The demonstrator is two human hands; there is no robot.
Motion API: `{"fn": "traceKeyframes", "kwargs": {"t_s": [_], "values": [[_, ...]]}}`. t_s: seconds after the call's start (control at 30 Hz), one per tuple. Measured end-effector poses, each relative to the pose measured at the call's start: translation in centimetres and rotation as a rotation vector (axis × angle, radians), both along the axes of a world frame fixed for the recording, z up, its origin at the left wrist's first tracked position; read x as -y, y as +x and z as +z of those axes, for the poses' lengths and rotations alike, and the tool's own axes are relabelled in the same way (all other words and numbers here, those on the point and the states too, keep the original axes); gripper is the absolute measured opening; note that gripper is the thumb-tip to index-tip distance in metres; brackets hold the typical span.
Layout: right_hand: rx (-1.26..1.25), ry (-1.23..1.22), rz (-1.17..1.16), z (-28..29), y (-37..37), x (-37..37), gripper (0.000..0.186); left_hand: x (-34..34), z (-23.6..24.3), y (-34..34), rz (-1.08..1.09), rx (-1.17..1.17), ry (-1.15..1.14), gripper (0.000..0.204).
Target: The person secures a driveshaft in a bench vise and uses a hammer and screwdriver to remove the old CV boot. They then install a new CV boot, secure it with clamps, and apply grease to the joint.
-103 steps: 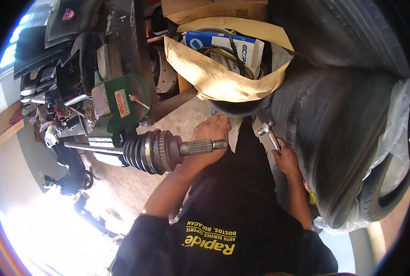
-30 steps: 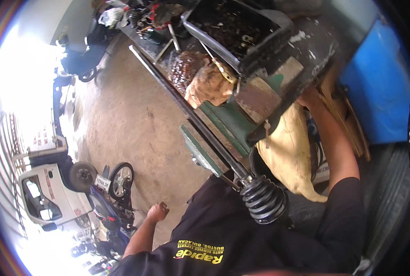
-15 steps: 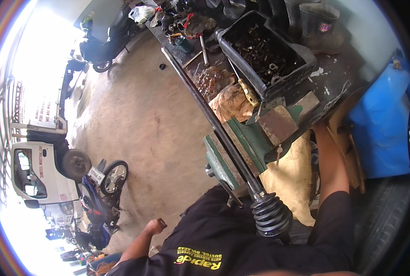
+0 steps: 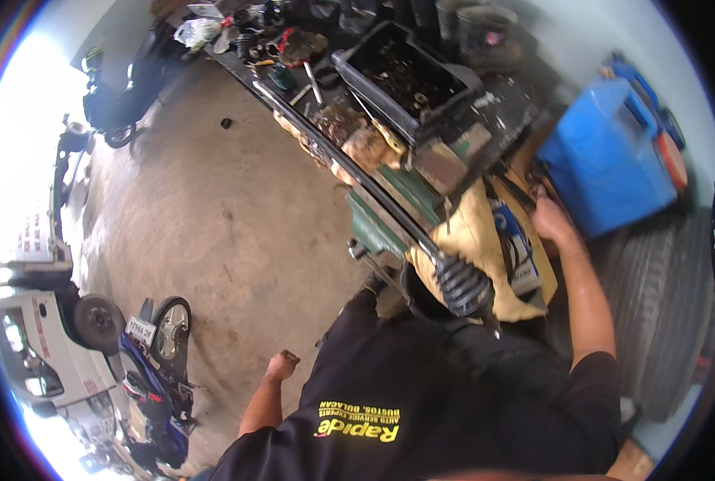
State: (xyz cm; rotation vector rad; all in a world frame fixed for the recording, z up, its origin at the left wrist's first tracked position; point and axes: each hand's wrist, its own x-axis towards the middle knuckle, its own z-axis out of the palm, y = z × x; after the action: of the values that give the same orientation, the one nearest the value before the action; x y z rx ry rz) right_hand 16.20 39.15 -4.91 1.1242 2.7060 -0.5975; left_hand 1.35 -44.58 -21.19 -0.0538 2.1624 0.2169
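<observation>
A long dark drive axle point(image 4: 357, 172) with a ribbed black rubber boot point(image 4: 463, 284) at its near end is clamped in a green bench vise point(image 4: 377, 227). My left hand point(image 4: 283, 365) hangs over the floor, away from the vise, its fingers curled closed with nothing visible in them. To the right of the vise, my right hand point(image 4: 548, 216) reaches down beside a cardboard box point(image 4: 548, 280). Its fingers are closed at the end of a dark elongated object point(image 4: 516, 188), blurred and partly hidden, whose kind I cannot make out.
On the dark workbench point(image 4: 498, 112) stands a black bin point(image 4: 454, 86) of small metal parts. A screwdriver point(image 4: 389, 138) and rags lie near it. A blue jug point(image 4: 606, 152) and a large tire point(image 4: 662, 297) are at right. A motorcycle point(image 4: 153, 361) and a truck stand left.
The view has swung to the right. My right hand, hidden behind the vise before, now shows beside the cardboard box at the dark object. My left hand stays curled at my side.
</observation>
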Motion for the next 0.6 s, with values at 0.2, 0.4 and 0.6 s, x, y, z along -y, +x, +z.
{"fn": "traceKeyframes", "kwargs": {"t_s": [0.2, 0.4, 0.6], "values": [[-0.166, -0.381, -0.207, 15.6, 8.3, 5.2, 0.034, 3.8, -2.0, 0.5, -0.738, 0.092, 0.155, 0.035], [-0.434, -0.25, -0.444, 19.4, 6.5, 11.6, 0.039, 4.0, -10.5, -7.9, -0.652, 0.422, 0.035, 0.044], [-0.499, 0.055, -0.464, 6.5, -6.9, 7.1, 0.046, -6.1, -12.8, -28.6, -0.796, -0.177, 0.251, 0.029]]}}
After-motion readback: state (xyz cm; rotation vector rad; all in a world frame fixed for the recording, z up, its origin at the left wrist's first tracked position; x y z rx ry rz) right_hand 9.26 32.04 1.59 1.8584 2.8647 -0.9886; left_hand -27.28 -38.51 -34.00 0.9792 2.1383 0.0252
